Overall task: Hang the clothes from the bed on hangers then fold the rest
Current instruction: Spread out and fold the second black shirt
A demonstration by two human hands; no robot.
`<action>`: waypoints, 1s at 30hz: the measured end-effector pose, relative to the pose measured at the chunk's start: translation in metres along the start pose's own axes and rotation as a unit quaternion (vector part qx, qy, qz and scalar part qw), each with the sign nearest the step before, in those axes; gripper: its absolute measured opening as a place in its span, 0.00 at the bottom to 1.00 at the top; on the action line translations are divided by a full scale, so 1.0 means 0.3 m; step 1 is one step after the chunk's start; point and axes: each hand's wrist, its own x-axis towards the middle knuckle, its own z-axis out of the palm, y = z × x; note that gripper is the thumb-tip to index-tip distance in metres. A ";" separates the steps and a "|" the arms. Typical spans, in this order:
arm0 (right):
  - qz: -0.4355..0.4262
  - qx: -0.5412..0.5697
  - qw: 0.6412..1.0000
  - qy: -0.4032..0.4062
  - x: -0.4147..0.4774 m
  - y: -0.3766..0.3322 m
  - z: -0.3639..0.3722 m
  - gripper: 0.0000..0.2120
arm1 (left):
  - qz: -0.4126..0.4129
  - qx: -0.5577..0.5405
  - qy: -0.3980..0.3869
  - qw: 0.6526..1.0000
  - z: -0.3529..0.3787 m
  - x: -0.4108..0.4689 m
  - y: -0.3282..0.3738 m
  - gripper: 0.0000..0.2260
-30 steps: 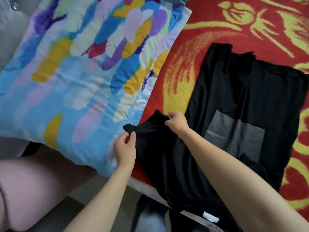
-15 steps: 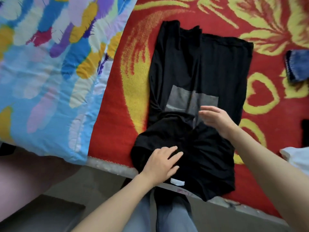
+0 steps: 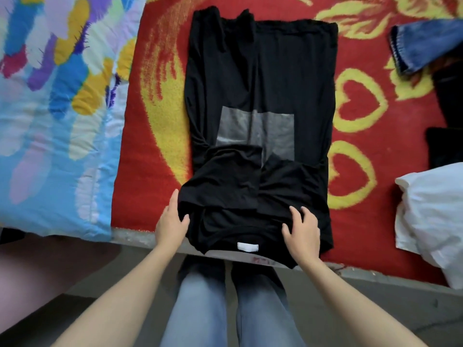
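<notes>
Left hand and right hand moved to near end of shirt, one at each side.
Left: fingers straight along edge, thumb on cloth. Right: fingers spread, resting on cloth. Shirt: sleeves folded in, flat at bed's near edge.

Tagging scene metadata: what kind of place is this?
Probably a home bedroom: a black T-shirt lies flat on a bed's red-and-yellow patterned blanket, beside a blue multicoloured quilted cushion.
</notes>
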 end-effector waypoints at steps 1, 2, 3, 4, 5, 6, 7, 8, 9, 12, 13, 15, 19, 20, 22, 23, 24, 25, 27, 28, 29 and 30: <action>0.015 -0.004 1.000 0.008 -0.011 0.029 0.004 0.25 | -0.026 -0.007 -0.011 1.000 0.004 0.003 -0.004 0.29; 0.034 0.000 0.999 0.017 -0.020 0.055 0.005 0.26 | -0.045 -0.007 -0.020 0.999 0.007 0.004 -0.010 0.27; 0.063 0.019 0.997 0.028 -0.027 0.082 0.004 0.26 | -0.058 -0.005 -0.025 0.998 0.013 -0.001 -0.018 0.24; 0.103 0.048 0.993 0.037 -0.029 0.103 0.002 0.27 | -0.066 -0.002 -0.022 0.998 0.016 -0.005 -0.025 0.21; 0.150 0.081 0.984 0.041 -0.028 0.124 -0.002 0.28 | -0.073 0.005 -0.016 0.997 0.021 -0.010 -0.031 0.19; 0.197 0.116 0.973 0.040 -0.026 0.142 -0.006 0.30 | -0.079 0.012 -0.012 0.997 0.030 -0.017 -0.039 0.19; 0.238 0.151 0.959 0.033 -0.024 0.161 -0.008 0.32 | -0.089 0.014 -0.012 0.996 0.038 -0.022 -0.046 0.20; 0.269 0.187 0.944 0.023 -0.021 0.179 -0.006 0.33 | -0.105 0.007 -0.017 0.994 0.044 -0.026 -0.052 0.20; 0.291 0.222 0.930 0.013 -0.015 0.191 -0.002 0.34 | -0.120 -0.009 -0.017 0.993 0.051 -0.023 -0.058 0.19; 0.301 0.316 0.900 0.000 -0.001 0.205 0.009 0.26 | -0.150 -0.087 0.020 0.985 0.067 -0.005 -0.060 0.08; 0.301 0.337 0.892 0.006 -0.002 0.207 0.004 0.21 | -0.151 -0.119 0.041 0.981 0.076 -0.005 -0.056 0.04; 0.306 0.384 0.871 0.015 -0.002 0.205 -0.011 0.09 | -0.161 -0.178 0.083 0.967 0.079 -0.009 -0.059 0.02; 0.316 0.468 0.825 0.015 -0.017 0.256 -0.047 0.06 | -0.227 -0.331 0.146 0.904 0.058 -0.070 -0.133 0.05; 0.323 0.497 0.806 0.004 -0.026 0.272 -0.053 0.04 | -0.241 -0.358 0.152 0.889 0.057 -0.086 -0.162 0.07; 0.329 0.534 0.779 -0.014 -0.044 0.296 -0.057 0.06 | -0.265 -0.378 0.150 0.874 0.061 -0.117 -0.204 0.13; 0.326 0.534 0.780 -0.020 -0.051 0.305 -0.053 0.06 | -0.276 -0.384 0.147 0.869 0.066 -0.133 -0.214 0.13; 0.323 0.526 0.787 -0.021 -0.057 0.308 -0.050 0.04 | -0.288 -0.394 0.140 0.862 0.070 -0.142 -0.213 0.12; 0.321 0.513 0.796 -0.018 -0.061 0.307 -0.046 0.03 | -0.302 -0.407 0.129 0.852 0.077 -0.149 -0.207 0.09; 0.318 0.512 0.797 -0.017 -0.057 0.299 -0.037 0.04 | -0.325 -0.452 0.096 0.825 0.084 -0.152 -0.183 0.06; 0.316 0.523 0.792 -0.020 -0.051 0.293 -0.033 0.07 | -0.332 -0.477 0.070 0.811 0.087 -0.149 -0.174 0.10; 0.314 0.534 0.785 -0.022 -0.044 0.286 -0.030 0.11 | -0.335 -0.499 0.038 0.799 0.088 -0.145 -0.163 0.12; 0.316 0.543 0.777 -0.024 -0.040 0.281 -0.029 0.14 | -0.338 -0.512 0.010 0.790 0.090 -0.143 -0.153 0.13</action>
